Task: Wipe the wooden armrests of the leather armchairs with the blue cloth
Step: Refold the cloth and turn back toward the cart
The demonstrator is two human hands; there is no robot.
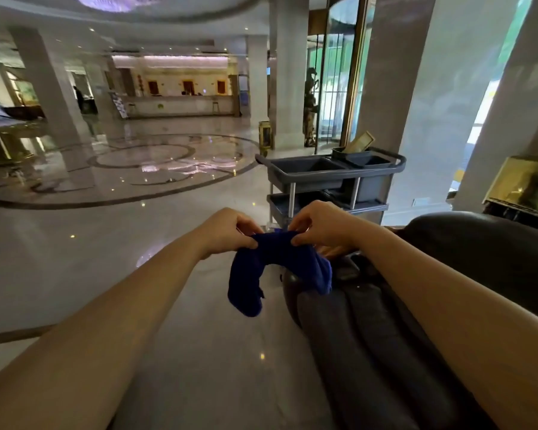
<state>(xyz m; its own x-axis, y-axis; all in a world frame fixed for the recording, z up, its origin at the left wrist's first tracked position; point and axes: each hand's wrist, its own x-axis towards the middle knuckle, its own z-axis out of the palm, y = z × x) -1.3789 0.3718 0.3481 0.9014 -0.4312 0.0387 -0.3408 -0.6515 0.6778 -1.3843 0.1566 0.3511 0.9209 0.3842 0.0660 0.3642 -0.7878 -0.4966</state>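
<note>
Above the dark leather armchair (370,330), the left hand (227,231) and right hand (320,223) each pinch an edge of the crumpled blue cloth (277,268), held in the air between them; no wooden armrest shows clearly, so wiping seems not yet under way.

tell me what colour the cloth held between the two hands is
Dark blue, plain with no pattern. The cloth shows best in the head view, the only one.
</note>
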